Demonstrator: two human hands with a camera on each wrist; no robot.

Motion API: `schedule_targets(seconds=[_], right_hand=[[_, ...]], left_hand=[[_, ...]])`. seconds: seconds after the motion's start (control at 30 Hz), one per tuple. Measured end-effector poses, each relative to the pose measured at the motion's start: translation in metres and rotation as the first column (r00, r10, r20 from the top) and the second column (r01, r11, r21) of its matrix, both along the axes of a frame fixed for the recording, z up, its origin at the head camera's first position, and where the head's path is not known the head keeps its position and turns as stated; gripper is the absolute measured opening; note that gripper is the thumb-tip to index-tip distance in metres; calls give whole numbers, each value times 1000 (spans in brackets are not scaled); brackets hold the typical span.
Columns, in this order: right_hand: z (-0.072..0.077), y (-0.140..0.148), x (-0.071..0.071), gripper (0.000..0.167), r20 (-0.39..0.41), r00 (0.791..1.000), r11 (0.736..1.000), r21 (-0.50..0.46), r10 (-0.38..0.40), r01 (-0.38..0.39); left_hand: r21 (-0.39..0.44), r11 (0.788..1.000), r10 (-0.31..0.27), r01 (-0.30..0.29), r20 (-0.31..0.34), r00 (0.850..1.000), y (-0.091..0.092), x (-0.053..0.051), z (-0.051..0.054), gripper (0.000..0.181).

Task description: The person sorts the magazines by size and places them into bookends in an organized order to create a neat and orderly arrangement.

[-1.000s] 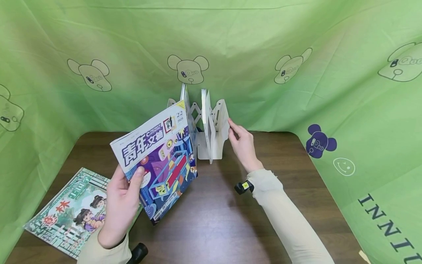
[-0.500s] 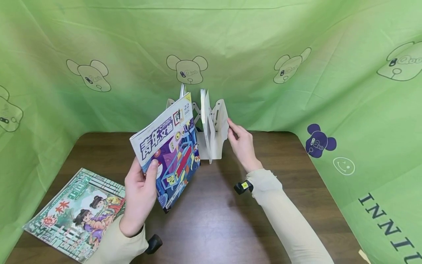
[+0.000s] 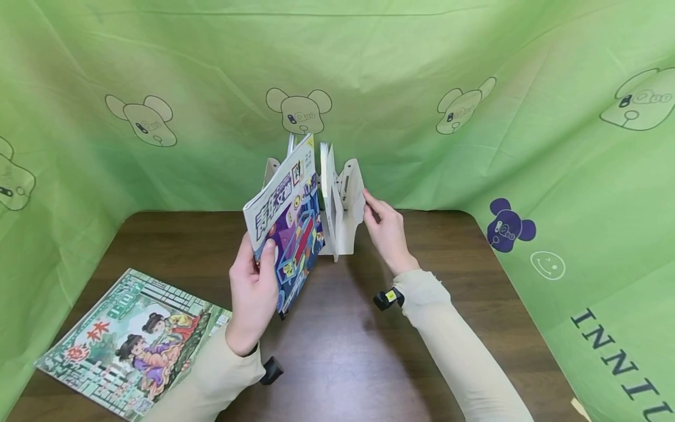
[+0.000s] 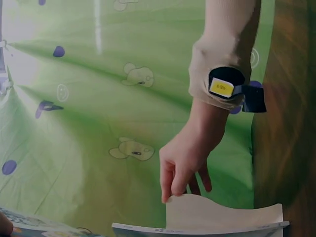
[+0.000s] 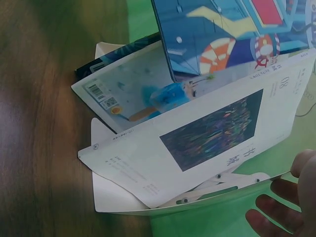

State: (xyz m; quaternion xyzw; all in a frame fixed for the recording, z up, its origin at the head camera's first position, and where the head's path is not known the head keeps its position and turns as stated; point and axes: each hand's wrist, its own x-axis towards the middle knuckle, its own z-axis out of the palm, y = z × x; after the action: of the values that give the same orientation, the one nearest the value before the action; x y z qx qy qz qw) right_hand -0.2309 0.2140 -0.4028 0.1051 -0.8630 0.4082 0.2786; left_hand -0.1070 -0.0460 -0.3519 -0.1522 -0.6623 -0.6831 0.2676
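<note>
My left hand point(image 3: 253, 293) grips a magazine point(image 3: 295, 240) with a purple and blue cover, thumb on its front. The magazine is tilted and lies in front of the left part of a white expandable book rack point(image 3: 354, 202). Pinched at its edge by my right hand point(image 3: 387, 234) is the rack's right end panel. In the right wrist view, a white-covered magazine point(image 5: 123, 163) leans inside the rack, with a pale blue one point(image 5: 136, 96) beyond it. The held magazine's lower part hangs over the gap between those two; whether it touches them I cannot tell.
A green magazine point(image 3: 153, 346) with two cartoon children lies flat at the left of the brown table point(image 3: 337, 363). Green patterned cloth point(image 3: 395, 105) hangs behind and at both sides. Black wrist cameras sit at both sleeves.
My left hand has carried the purple and blue magazine rightward and farther from me, turning it more edge-on, up to the rack. More of the green magazine shows. The right hand has stayed put.
</note>
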Motion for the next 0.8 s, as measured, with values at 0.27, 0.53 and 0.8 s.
schedule_targets(seconds=[0.27, 0.53, 0.8], right_hand=[[-1, -1, -2, 38, -3, 1000, 1000, 0, 8, -8], [1, -2, -1, 39, -14, 1000, 1000, -7, 11, -11], [-4, 0, 5, 39, 5, 1000, 1000, -2, 2, -2]], left_hand=[[-21, 995, 98, -101, -90, 991, 17, -14, -3, 38], [21, 982, 190, -189, -177, 966, 37, -32, 2, 38], [42, 959, 282, -280, -226, 932, 61, -48, -8, 39]])
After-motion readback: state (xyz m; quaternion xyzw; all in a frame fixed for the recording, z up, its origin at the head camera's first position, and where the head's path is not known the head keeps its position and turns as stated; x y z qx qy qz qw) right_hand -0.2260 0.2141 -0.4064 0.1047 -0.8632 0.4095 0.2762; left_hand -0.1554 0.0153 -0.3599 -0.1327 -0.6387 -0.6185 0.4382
